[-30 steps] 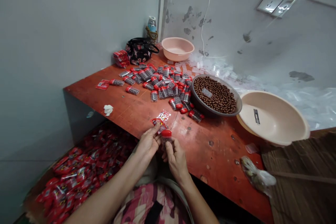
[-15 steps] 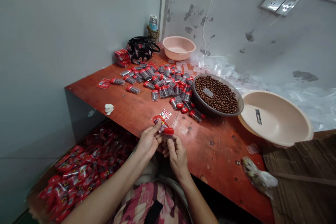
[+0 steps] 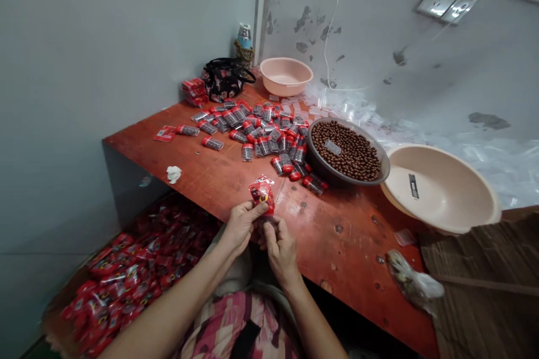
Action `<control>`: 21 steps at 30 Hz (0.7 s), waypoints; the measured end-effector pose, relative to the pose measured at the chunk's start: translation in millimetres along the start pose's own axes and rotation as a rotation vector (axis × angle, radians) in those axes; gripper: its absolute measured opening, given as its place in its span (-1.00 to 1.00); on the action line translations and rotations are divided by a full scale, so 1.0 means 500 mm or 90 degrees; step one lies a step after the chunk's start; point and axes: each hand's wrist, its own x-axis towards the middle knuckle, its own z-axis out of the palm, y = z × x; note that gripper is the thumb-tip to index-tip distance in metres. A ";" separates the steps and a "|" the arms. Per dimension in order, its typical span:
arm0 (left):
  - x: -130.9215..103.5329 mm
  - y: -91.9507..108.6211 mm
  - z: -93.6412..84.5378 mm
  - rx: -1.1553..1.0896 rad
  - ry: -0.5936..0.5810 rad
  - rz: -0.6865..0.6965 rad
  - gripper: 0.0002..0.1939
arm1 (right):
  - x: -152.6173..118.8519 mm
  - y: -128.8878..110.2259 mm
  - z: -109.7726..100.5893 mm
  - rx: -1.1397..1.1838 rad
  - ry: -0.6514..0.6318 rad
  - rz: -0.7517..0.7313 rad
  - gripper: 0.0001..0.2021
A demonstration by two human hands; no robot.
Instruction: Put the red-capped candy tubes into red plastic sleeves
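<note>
My left hand (image 3: 241,229) pinches a small red printed packet (image 3: 261,195) with clear plastic at its top, near the front edge of the table. Against its lower end sits a small clear jar (image 3: 268,220) of dark contents, gripped by my right hand (image 3: 281,248). Its red cap is no longer distinguishable behind or inside the packet; I cannot tell which. Beyond my hands lies a pile of similar red-capped jars (image 3: 273,145). A grey basin (image 3: 323,173) full of brown balls (image 3: 349,148) stands to the right of the pile.
Below the table at left is a box full of red packages (image 3: 126,280). Two pale basins, one large (image 3: 463,196) and one smaller (image 3: 286,87), stand at right and back. Clear plastic containers (image 3: 471,162) line the wall. A knotted plastic bag (image 3: 415,283) lies beside cardboard (image 3: 484,286).
The red packet has turned more upright and now covers the jar's red cap. My hands have come closer together around packet and jar.
</note>
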 end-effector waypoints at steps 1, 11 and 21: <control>0.001 -0.003 -0.002 0.008 0.002 0.001 -0.77 | 0.000 0.000 0.000 -0.011 0.007 -0.007 -0.77; 0.001 0.010 -0.021 0.068 -0.118 -0.052 -0.74 | 0.006 0.004 -0.003 0.249 -0.086 0.097 -0.74; -0.011 -0.001 0.003 0.060 -0.062 0.009 -0.72 | 0.023 -0.001 0.003 0.362 -0.079 0.131 -0.71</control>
